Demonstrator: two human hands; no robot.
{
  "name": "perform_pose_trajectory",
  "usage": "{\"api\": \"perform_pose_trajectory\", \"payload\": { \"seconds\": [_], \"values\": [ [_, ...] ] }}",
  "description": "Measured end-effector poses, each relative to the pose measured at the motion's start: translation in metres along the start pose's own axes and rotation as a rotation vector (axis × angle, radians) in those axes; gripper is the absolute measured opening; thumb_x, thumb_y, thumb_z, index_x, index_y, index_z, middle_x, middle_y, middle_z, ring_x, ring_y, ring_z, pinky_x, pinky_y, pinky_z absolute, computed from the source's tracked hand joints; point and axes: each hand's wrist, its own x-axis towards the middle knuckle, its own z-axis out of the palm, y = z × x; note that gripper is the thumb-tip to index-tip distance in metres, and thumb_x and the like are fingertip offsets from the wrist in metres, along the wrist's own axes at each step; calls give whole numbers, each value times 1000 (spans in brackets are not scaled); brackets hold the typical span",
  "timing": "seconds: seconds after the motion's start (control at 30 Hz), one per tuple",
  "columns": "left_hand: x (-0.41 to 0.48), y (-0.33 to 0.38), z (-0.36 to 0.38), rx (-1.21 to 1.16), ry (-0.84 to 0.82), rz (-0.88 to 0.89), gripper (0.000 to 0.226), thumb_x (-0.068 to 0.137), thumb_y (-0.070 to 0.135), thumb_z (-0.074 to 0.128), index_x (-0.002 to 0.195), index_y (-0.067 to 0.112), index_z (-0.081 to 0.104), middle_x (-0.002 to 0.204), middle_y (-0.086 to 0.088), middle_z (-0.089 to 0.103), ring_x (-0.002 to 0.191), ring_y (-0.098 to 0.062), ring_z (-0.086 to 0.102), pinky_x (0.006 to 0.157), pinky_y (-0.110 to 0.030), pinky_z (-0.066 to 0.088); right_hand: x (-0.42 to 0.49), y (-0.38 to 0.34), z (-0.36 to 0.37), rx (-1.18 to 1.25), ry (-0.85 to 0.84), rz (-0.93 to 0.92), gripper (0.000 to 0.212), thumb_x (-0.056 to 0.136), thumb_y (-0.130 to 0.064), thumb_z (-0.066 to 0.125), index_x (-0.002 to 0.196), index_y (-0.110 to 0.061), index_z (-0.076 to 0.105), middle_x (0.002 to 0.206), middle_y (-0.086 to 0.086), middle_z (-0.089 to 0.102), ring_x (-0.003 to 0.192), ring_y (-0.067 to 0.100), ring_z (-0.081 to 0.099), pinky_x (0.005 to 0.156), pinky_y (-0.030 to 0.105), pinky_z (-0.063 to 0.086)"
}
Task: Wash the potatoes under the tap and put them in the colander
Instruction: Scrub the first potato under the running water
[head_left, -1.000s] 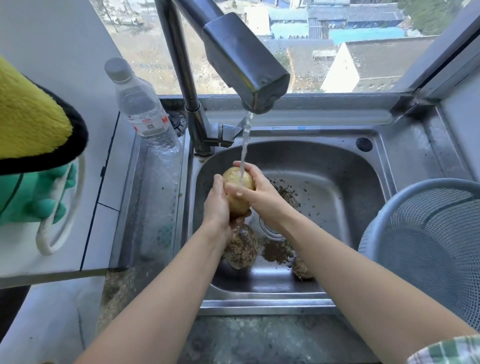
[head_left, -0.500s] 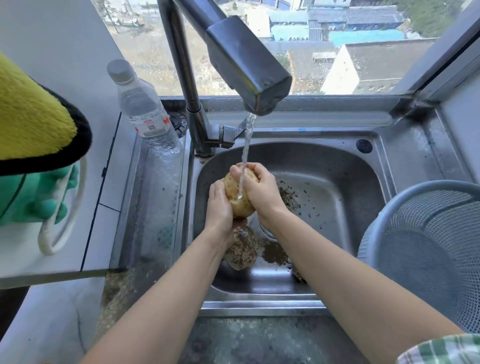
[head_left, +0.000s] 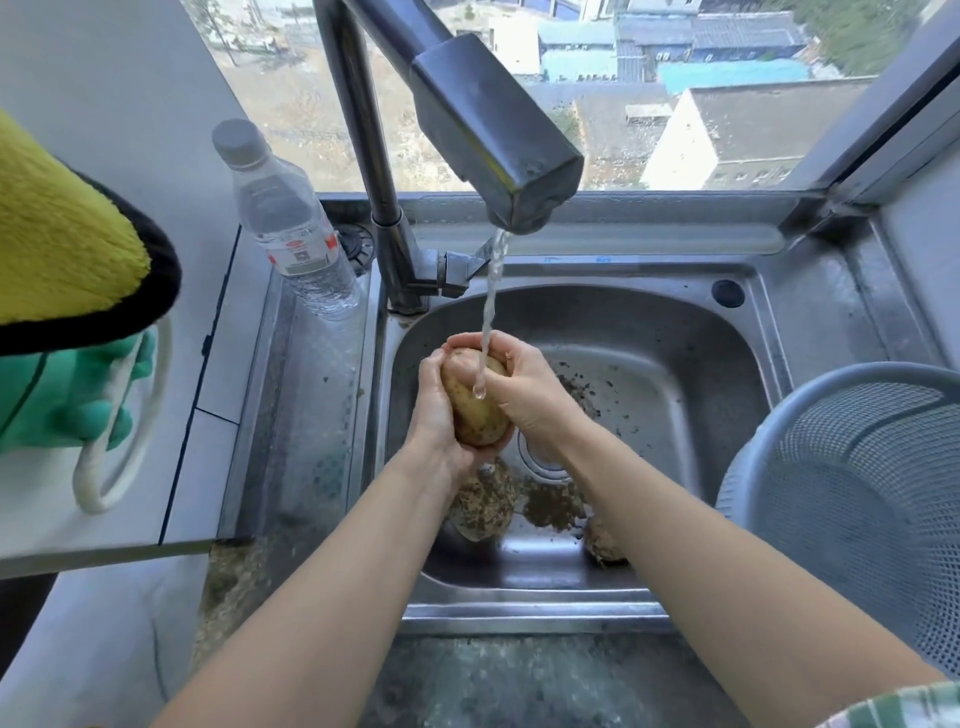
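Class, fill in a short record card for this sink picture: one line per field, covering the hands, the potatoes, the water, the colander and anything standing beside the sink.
Held item: potato, clasped between left hand and right hand
Water: tap running, stream landing on the held potato
Still in sink: two muddy potatoes, with loose dirt around the drain
Colander: right of the sink, no potatoes visible inside
Left of sink: clear plastic bottle, capped

Sink (head_left: 737, 364) lying at frame centre, tap (head_left: 493, 135) rising above it. Held potato (head_left: 475, 397) sitting under the stream between left hand (head_left: 434, 410) and right hand (head_left: 524, 384). Two more potatoes (head_left: 483, 506) lying below in the basin. Colander (head_left: 852, 499) standing at right edge; bottle (head_left: 291, 223) standing upper left.
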Motion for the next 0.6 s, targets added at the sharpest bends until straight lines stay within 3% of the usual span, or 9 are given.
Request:
{"api": "perform_pose_trajectory", "payload": {
  "seconds": [0.07, 0.1, 0.13, 0.23, 0.27, 0.4, 0.43, 0.6],
  "values": [
    [-1, 6, -4, -3, 24, -35, 53, 85, 63, 57, 99, 13, 68, 101, -15, 68, 93, -28, 66, 78, -42, 58, 0, 0, -17, 27, -272, 69, 55, 75, -24, 77, 127, -31, 59, 128, 5, 61, 119, 23, 60, 101, 43, 51],
    [-1, 6, -4, -2, 27, -33, 54, 85, 64, 56, 102, 13, 67, 102, -15, 67, 93, -28, 65, 75, -42, 58, 0, -1, -21, 33, -327, 70, 60, 74, -22, 78, 129, -31, 57, 130, 5, 59, 120, 23, 59, 101, 43, 51],
    [-1, 5, -3, 1, 25, -16, 56, 85, 65, 56, 104, 14, 67, 106, -15, 67, 96, -28, 66, 73, -43, 58, -2, -2, -19, 24, -292, 56, 58, 73, -22, 80, 127, -29, 58, 127, 5, 60, 118, 23, 60, 101, 43, 52],
    [-1, 0, 4, 11, 1, 44, 55, 86, 63, 56, 109, 15, 69, 111, -13, 70, 102, -28, 67, 79, -42, 59, -4, -8, 4, -51, 70, -48, 40, 72, -23, 81, 110, -23, 67, 107, 0, 68, 104, 16, 66, 95, 40, 55],
    [-1, 2, 4, 5, -8, 48, 54, 86, 63, 56, 109, 15, 69, 111, -13, 70, 101, -28, 67, 79, -42, 60, -3, -7, 6, -40, 104, -55, 38, 74, -22, 80, 110, -22, 68, 106, 0, 69, 104, 16, 66, 96, 40, 55],
    [-1, 13, -4, 63, -4, 25, 56, 87, 66, 50, 107, 17, 67, 104, -14, 68, 91, -27, 66, 60, -38, 55, 0, -6, -24, 290, -346, 49, 52, 87, -5, 65, 137, -9, 53, 134, 17, 58, 128, 31, 54, 107, 43, 46],
    [-1, 13, -6, 91, -15, 32, 56, 87, 66, 49, 107, 17, 67, 105, -15, 68, 90, -27, 65, 59, -37, 55, 1, -6, -27, 348, -393, 61, 52, 88, -3, 63, 138, -7, 51, 136, 20, 57, 131, 33, 51, 109, 44, 44],
    [1, 4, -1, 157, -35, 65, 52, 86, 62, 49, 104, 18, 68, 107, -15, 67, 96, -29, 65, 65, -38, 56, 8, -5, -10, 294, -10, 111, 25, 87, -18, 72, 108, -5, 71, 114, 20, 69, 105, 26, 65, 99, 43, 52]
  ]
}}
